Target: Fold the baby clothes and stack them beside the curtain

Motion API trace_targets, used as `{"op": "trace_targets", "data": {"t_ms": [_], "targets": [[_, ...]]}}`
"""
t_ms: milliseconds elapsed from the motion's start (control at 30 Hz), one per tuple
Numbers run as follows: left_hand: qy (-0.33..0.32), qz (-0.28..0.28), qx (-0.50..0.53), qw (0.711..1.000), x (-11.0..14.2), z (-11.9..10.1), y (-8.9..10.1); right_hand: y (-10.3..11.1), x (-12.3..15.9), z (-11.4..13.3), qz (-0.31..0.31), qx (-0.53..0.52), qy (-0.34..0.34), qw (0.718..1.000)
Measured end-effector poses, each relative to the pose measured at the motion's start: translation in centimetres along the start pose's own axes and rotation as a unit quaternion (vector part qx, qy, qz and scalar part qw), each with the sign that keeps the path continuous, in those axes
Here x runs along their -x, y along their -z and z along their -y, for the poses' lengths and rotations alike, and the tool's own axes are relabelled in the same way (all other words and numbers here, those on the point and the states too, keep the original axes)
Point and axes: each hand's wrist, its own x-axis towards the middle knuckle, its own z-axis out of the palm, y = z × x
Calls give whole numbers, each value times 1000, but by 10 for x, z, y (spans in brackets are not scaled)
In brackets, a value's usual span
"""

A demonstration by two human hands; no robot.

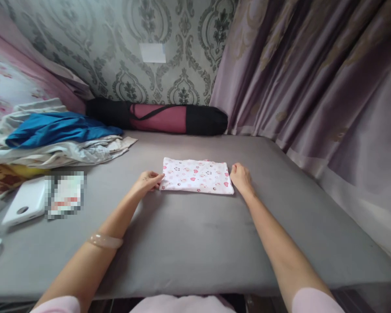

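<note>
A white cloth [195, 176] printed with small pink hearts and dark figures lies folded into a flat rectangle on the grey surface, its long side running left to right. My left hand [147, 180] pinches its left edge, the thumb on top and the fingers partly hidden beneath. At the opposite end, my right hand [241, 177] is closed against the right edge, fingers curled; the exact grip there is hard to see. A pale bangle [104, 241] circles my left forearm.
Grey sheet [195, 252] covers the surface. Piled clothes with a blue garment [58, 129] lie at the left, behind a white power bank [28, 200] and a blurred-out packet [67, 194]. A black and maroon long bag [159, 117] rests along the wall; curtains [299, 78] hang right.
</note>
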Motion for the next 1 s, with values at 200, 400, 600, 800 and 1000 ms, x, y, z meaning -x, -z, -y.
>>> {"op": "trace_targets", "data": {"t_ms": [200, 400, 600, 800, 1000], "targets": [[-58, -29, 34, 997, 23, 10, -3, -25, 27, 26, 34, 51, 224, 973], [-89, -13, 56, 994, 20, 18, -9, -43, 32, 31, 77, 105, 227, 965], [-110, 19, -10, 994, 20, 23, -5, -47, 36, 28, 32, 115, 204, 972], [-121, 6, -63, 991, 18, 31, 1, -49, 36, 29, 27, 132, 179, 974], [-194, -71, -218, 954, 15, 21, -3, -32, 31, 40, 95, 134, 165, 973]]}}
